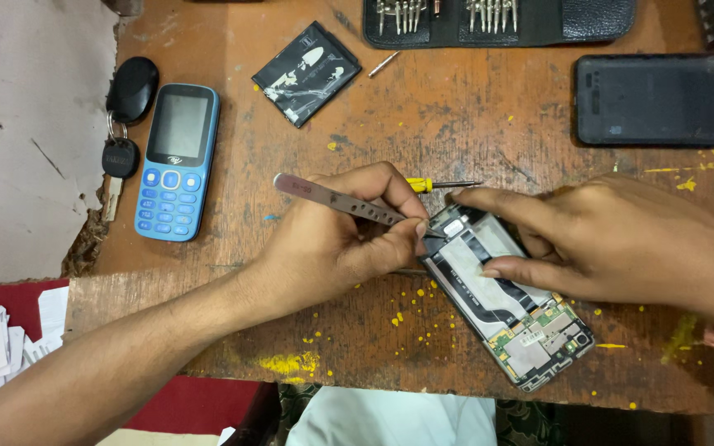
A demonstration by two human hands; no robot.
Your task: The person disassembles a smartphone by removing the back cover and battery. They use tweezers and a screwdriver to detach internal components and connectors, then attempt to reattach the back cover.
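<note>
At the near edge of the worn, paint-flecked wooden bench (pixel 473 116) you've got the opened smartphone with its back cover off and circuit boards bare (pixel 502 297), lying at an angle, its far end under your fingers. Your left hand (pixel 336 235) is pinched shut round the slim silver metal tweezers (pixel 345 201), tips down at the phone's far-left corner. Your right hand (pixel 613 244) is spread narrow over the phone, forefinger on the far edge, thumb pressed on the mid-body, pinning it flat. Can't tell if the tweezer tips grip anything, too small to see.

Step in hand, by my read: picking at a small part or connector at that far corner. Next move wants a steady pinch and a straight, gentle lift, w/ the right hand not letting the phone slide.

Round about: yellow-handled small screwdriver (pixel 444 184) just far of your knuckles, black flat battery (pixel 306 73) farther off, blue keypad phone (pixel 175 161) at left w/ black key fob and key (pixel 126 111) beside it, black screwdriver-bit case (pixel 497 21) at far edge, dark slab phone (pixel 663 99) far right.
</note>
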